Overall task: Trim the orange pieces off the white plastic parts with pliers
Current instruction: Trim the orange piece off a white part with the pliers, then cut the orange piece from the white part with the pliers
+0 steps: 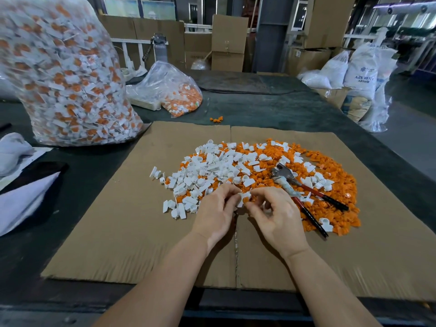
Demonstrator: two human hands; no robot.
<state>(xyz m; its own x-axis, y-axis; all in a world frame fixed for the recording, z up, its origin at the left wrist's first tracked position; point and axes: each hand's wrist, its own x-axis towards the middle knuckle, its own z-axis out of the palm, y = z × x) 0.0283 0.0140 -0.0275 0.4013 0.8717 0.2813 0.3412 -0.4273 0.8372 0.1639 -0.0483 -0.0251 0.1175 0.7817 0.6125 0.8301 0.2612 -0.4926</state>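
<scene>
1. The left hand (pixel 215 212) pinches a white plastic part (pixel 240 201) at the near edge of the pile on the cardboard (pixel 113 232).
2. The right hand (pixel 276 215) pinches the same part, its grip closed on the orange piece (pixel 246 199); I'd steady the white body before cutting.
3. The pliers (pixel 304 192) lie unheld on the pile, just right.
4. Whether the orange piece remains attached is hidden by fingertips.

Two hands (pixel 247 208), one pair of pliers (pixel 304 192), two clear bags (pixel 70 79) of parts, one cardboard sheet (pixel 118 220), and white parts (pixel 212 166) and orange pieces (pixel 335 185) too many to count.
</scene>
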